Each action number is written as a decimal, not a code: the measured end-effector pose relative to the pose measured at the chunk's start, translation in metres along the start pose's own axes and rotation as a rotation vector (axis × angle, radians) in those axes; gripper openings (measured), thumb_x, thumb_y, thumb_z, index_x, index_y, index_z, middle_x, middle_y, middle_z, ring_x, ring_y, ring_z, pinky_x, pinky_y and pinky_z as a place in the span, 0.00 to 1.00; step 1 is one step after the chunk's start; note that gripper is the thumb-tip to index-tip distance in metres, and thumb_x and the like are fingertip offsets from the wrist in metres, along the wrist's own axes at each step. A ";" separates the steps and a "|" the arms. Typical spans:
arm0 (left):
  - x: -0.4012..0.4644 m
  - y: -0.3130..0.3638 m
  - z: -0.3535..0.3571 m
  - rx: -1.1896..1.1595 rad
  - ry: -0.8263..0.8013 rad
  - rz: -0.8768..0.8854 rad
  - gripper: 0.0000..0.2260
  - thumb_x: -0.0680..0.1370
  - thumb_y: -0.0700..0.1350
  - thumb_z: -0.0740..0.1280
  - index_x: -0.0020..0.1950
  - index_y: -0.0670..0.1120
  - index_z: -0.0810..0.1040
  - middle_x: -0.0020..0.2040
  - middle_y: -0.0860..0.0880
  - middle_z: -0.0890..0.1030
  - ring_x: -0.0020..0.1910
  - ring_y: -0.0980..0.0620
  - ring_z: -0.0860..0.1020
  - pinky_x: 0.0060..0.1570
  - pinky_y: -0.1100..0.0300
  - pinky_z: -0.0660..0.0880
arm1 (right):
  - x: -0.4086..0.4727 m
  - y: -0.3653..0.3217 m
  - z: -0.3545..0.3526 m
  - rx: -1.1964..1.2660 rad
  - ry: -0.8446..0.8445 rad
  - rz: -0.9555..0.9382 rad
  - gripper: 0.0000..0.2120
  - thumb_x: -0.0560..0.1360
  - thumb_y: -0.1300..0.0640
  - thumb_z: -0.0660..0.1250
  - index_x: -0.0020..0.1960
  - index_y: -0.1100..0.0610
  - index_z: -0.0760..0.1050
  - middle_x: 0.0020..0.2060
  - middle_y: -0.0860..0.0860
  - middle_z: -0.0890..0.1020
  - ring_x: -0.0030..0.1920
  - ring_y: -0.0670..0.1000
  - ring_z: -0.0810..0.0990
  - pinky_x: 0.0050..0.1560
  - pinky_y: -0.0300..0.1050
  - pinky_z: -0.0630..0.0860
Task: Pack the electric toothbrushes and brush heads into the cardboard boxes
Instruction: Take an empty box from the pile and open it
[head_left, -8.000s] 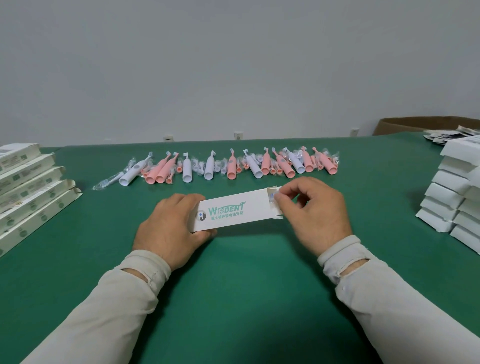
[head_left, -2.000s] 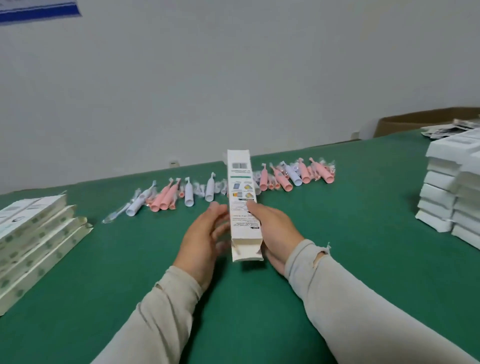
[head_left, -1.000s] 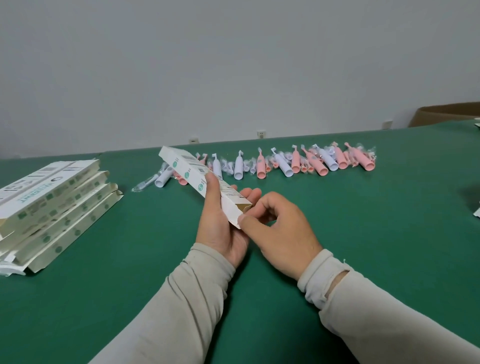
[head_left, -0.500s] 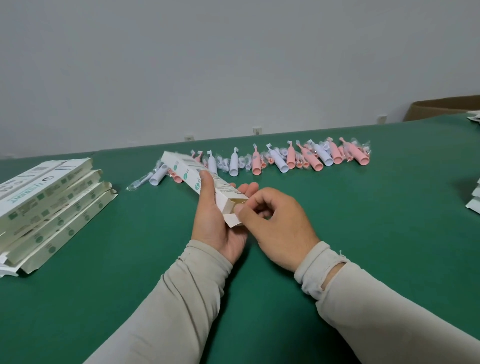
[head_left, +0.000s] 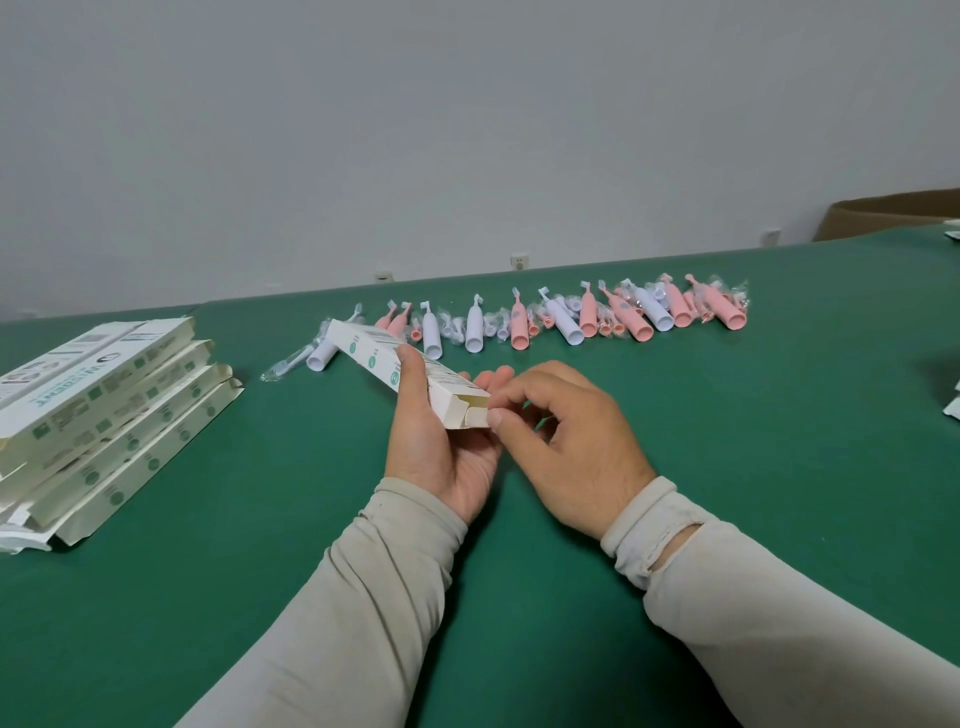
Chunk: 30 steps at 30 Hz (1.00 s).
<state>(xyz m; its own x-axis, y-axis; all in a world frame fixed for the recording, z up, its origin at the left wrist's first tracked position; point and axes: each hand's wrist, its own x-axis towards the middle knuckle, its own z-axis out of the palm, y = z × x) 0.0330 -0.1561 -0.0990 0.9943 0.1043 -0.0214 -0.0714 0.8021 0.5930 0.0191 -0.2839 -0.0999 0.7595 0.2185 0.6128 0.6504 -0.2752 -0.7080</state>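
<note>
Box stack (head_left: 98, 395) with mirrored "WISDENT" lettering

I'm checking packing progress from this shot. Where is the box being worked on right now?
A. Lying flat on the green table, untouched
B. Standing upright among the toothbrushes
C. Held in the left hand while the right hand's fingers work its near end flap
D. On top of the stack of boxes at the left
C: the left hand grips the white cardboard box, tilted above the table, and the right hand pinches its near end flap.
</note>
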 end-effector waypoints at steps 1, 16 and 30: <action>0.000 0.000 0.000 0.018 0.006 -0.005 0.26 0.79 0.67 0.58 0.35 0.54 0.87 0.47 0.42 0.76 0.41 0.49 0.83 0.60 0.44 0.77 | 0.000 0.000 0.000 0.010 -0.010 0.004 0.08 0.74 0.62 0.72 0.44 0.49 0.82 0.46 0.39 0.79 0.46 0.38 0.78 0.46 0.27 0.69; 0.001 0.002 -0.002 0.047 0.049 -0.007 0.25 0.79 0.66 0.59 0.41 0.52 0.88 0.48 0.42 0.74 0.40 0.49 0.83 0.41 0.51 0.80 | 0.000 0.001 0.000 -0.054 -0.027 -0.043 0.08 0.74 0.62 0.71 0.43 0.50 0.81 0.42 0.35 0.76 0.48 0.29 0.75 0.49 0.24 0.68; 0.000 -0.001 -0.002 0.012 -0.033 -0.020 0.25 0.79 0.67 0.59 0.42 0.52 0.88 0.34 0.45 0.83 0.36 0.48 0.83 0.40 0.48 0.80 | -0.001 0.003 0.002 -0.042 -0.072 -0.011 0.11 0.72 0.59 0.71 0.46 0.44 0.74 0.49 0.30 0.76 0.38 0.45 0.76 0.41 0.32 0.72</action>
<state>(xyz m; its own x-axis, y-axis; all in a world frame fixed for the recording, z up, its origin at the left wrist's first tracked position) 0.0330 -0.1558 -0.1007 0.9976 0.0690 -0.0070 -0.0509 0.7967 0.6022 0.0205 -0.2832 -0.1028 0.7526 0.2875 0.5923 0.6583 -0.3116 -0.6852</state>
